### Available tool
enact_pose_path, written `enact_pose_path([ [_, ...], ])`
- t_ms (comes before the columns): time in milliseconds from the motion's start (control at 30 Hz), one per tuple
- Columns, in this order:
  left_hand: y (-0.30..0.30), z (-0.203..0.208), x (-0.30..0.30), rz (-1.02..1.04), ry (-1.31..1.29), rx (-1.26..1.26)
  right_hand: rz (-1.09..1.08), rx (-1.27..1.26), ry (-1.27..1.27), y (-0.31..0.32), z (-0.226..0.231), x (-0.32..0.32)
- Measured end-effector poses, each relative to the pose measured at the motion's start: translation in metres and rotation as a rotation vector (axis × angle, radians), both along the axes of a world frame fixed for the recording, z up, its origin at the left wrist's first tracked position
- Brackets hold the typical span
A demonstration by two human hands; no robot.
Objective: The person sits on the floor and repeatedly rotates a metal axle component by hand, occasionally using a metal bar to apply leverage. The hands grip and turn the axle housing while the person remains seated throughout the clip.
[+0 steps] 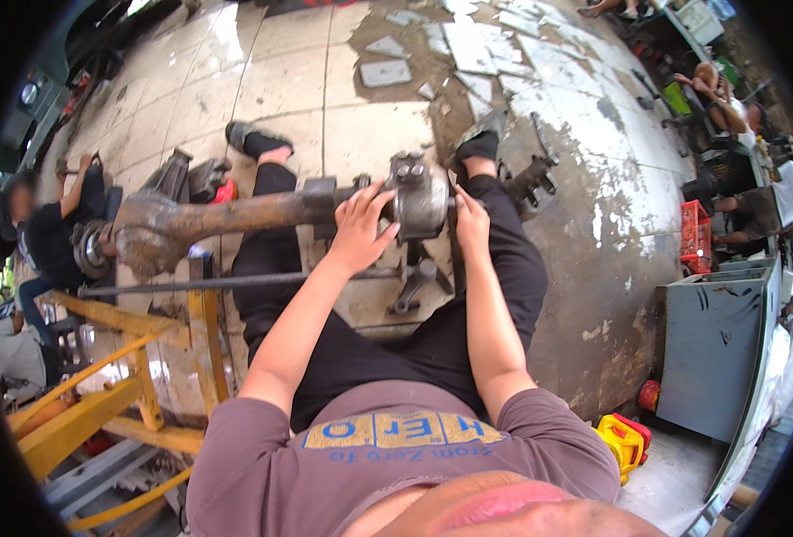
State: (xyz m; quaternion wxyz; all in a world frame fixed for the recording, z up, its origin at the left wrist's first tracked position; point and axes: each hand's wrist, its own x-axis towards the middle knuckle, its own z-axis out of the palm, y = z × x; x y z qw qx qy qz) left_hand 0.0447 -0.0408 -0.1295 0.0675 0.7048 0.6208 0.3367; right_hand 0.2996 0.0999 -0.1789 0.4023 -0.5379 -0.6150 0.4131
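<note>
A rusty vehicle axle (pixel 235 215) lies crosswise in front of my legs, its bulging housing to the left. At its right end sits a round grey metal hub (pixel 421 204) with bolted lugs on top. My left hand (pixel 359 231) rests where the axle meets the hub, fingers spread against the metal. My right hand (pixel 472 224) is at the hub's outer face with fingers curled; what they hold, if anything, is hidden. A forked metal arm (pixel 414 285) shows below the hub, and a long thin bar (pixel 199 283) runs to the left.
A yellow metal frame (pixel 204 331) stands at near left, with a seated person (pixel 51 224) beyond. More metal parts (pixel 532 179) lie past my right leg. Broken tiles (pixel 468 49) cover the far floor. At right are a grey cabinet (pixel 714 358), a red crate (pixel 695 237) and other people.
</note>
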Motion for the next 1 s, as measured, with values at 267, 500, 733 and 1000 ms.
enact_pose_path([
  [267, 0.004, 0.002, -0.002, -0.018, -0.018, 0.008, 0.011, -0.137, 0.195, -0.016, 0.015, -0.005],
  [500, 0.005, -0.001, -0.006, -0.011, -0.004, 0.015, 0.032, -0.139, 0.079, -0.012, 0.016, -0.012],
  [733, 0.004, -0.003, 0.006, -0.028, -0.018, 0.005, 0.062, -0.089, 0.111, -0.021, 0.012, 0.0],
  [1000, 0.006, -0.004, 0.001, -0.011, 0.001, 0.043, 0.081, -0.217, -0.009, -0.016, 0.021, 0.001],
])
